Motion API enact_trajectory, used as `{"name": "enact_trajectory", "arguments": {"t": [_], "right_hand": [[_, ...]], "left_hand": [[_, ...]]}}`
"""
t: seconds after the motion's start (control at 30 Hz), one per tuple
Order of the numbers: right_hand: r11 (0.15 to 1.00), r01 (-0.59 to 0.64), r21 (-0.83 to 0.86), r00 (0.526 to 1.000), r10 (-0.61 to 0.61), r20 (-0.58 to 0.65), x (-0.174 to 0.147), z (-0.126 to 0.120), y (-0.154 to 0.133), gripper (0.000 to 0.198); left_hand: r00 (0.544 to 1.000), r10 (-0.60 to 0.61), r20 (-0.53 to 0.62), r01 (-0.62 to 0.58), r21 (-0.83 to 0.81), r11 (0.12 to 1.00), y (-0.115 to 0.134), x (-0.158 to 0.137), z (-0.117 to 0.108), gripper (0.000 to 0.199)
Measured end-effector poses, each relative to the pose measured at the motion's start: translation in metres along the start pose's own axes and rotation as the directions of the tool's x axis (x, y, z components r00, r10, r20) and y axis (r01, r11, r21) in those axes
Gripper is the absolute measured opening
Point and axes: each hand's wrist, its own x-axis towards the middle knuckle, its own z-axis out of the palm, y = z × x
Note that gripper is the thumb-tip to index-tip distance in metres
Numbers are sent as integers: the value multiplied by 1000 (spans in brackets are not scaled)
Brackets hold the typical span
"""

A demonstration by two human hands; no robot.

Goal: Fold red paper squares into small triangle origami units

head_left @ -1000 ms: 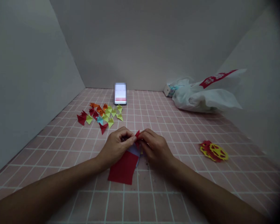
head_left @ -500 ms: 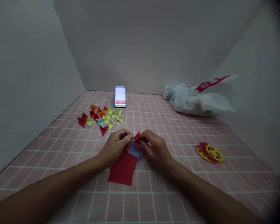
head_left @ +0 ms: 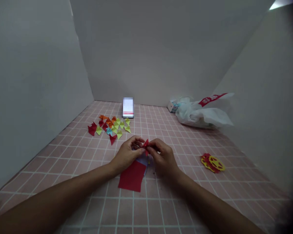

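Note:
A small red origami crane (head_left: 146,147) is held between both hands, above the tiled surface (head_left: 166,208). My right hand (head_left: 162,156) pinches its right side between thumb and fingers. From the left, my left hand (head_left: 130,152) holds it, with the thumb and curled fingers meeting at its edge. Under the hands lies a flat red square of paper (head_left: 132,175), over a pale lilac sheet (head_left: 143,159). A bit of yellow paper (head_left: 148,160) peeks out beside the lilac one.
Several folded paper cranes (head_left: 114,129) in red, orange, yellow and blue sit at the left. Behind them stands a phone (head_left: 128,107) with a lit screen. A white plastic bag (head_left: 197,115) and small box (head_left: 172,106) rest at the back right, red and yellow cut-outs (head_left: 213,163) nearer.
The camera view has shifted slightly. Both hands still hold the red crane; it has turned a little, and the left fingers have loosened and spread slightly around it.

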Motion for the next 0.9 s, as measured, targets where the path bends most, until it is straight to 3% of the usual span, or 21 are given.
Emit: {"name": "enact_trajectory", "arguments": {"t": [0.17, 0.47, 0.73, 0.9], "right_hand": [[989, -99, 110, 995, 100, -10, 3, 3, -2, 6], [986, -99, 137, 995, 95, 30, 4, 2, -13, 7], [969, -158, 191, 984, 170, -47, 12, -10, -2, 12], [962, -182, 203, 982, 187, -7, 10, -9, 12, 10]], "left_hand": [[1000, -25, 4, 25, -94, 995, 5, -3, 3, 19], [1000, -13, -24, 10, -98, 995, 12, -1, 2, 16], [987, -18, -158, 11, -45, 999, 18, 11, -7, 20], [975, -37, -219, 50, 50, 998, 27, 13, -22, 21]]}}
